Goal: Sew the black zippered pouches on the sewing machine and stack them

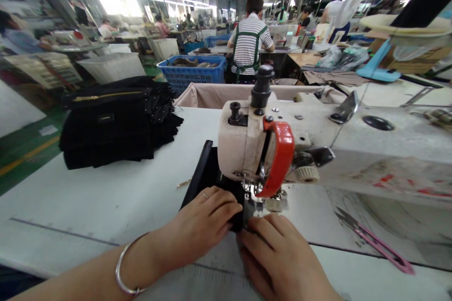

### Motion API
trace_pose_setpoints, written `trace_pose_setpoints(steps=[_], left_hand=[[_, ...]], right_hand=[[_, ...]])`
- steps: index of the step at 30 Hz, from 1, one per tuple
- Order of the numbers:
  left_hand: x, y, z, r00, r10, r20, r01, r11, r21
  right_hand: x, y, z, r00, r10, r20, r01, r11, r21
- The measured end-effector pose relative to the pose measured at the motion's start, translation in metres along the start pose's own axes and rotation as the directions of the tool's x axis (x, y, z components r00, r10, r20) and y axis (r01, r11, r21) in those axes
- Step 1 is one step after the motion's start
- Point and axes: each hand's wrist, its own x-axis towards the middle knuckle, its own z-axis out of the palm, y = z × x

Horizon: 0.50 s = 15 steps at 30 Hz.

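Note:
A black fabric piece (206,169) lies flat on the white table under the head of a cream sewing machine (268,136) with a red guard. My left hand (203,225) rests on the near end of the black piece, fingers curled and pressing it down. Beside it, my right hand (278,256) has its fingers pressed on the piece's edge just in front of the presser foot (256,195). The needle area is partly hidden by the red guard. A bangle sits on my left wrist.
A stack of black pieces with a gold zipper (113,120) lies at the table's left back. Pink thread snips (376,242) lie at the right. A blue basket (192,70) and a person in a striped shirt (250,40) are beyond the table.

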Motion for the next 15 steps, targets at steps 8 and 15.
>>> trace_pose_setpoints(steps=[8, 15], left_hand=[[-0.001, -0.008, 0.004, 0.986, 0.010, -0.169, -0.046, 0.976, -0.213], [-0.005, -0.011, 0.011, 0.966, 0.260, 0.007, -0.260, 0.964, -0.050]], right_hand=[[0.001, -0.002, -0.004, 1.000, 0.000, 0.013, 0.000, 1.000, -0.001], [-0.003, 0.000, -0.005, 1.000, -0.016, 0.003, 0.016, 0.999, 0.028]])
